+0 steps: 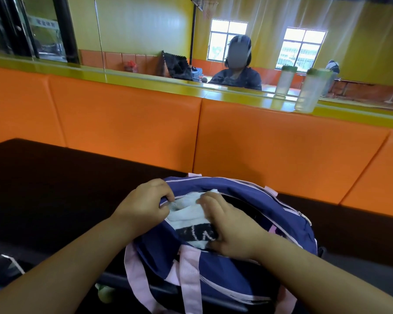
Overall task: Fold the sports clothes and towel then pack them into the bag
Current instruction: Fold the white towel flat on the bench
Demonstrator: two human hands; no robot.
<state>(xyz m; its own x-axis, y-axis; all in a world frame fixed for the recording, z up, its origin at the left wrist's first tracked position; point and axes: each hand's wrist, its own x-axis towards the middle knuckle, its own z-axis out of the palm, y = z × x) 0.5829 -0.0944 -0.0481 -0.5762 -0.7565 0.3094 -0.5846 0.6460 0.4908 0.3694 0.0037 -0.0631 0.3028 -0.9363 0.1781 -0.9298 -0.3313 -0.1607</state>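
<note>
A navy sports bag [247, 196] with pink straps sits on the dark table [55, 189] right in front of me, its top zip open. A white towel [186, 209] with a black patterned band fills the opening. My left hand [143, 205] pinches the bag's near-left rim at the zip, fingers curled over the edge. My right hand [232, 227] lies on the towel inside the opening, fingers bent down onto the cloth and pressing it into the bag.
An orange padded wall [281, 143] rises behind the table, topped by a yellow ledge with a clear plastic bottle [309, 91] before a mirror. A dark garment with a pale stripe [2, 261] lies at the table's near-left. A green ball [104, 293] lies below.
</note>
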